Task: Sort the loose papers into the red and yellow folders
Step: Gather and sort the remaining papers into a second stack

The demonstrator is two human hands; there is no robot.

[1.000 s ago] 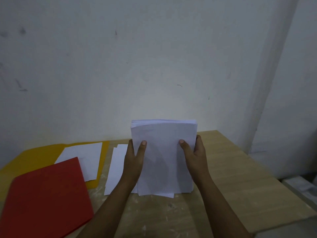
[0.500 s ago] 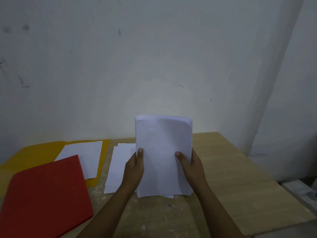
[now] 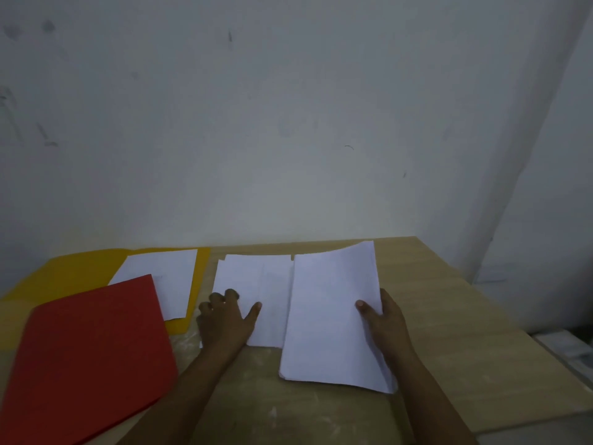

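Two hands work apart: the right hand (image 3: 386, 319) grips a paper stack (image 3: 330, 319), the left hand (image 3: 226, 319) presses loose sheets (image 3: 253, 284) beside the red folder (image 3: 86, 358) at the worktop's (image 3: 449, 332) left edge.

Dim, cool, even light fills the view, brightest in a soft patch on the plain white plastered wall (image 3: 288, 194) just above the pale wooden table (image 3: 449, 332). Shadows are faint. The frame is slightly soft (wide-angle bending at the edges).

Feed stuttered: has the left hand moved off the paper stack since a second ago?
Yes. The left hand has left the stack and moved left, toward the red folder, onto the flat sheets.
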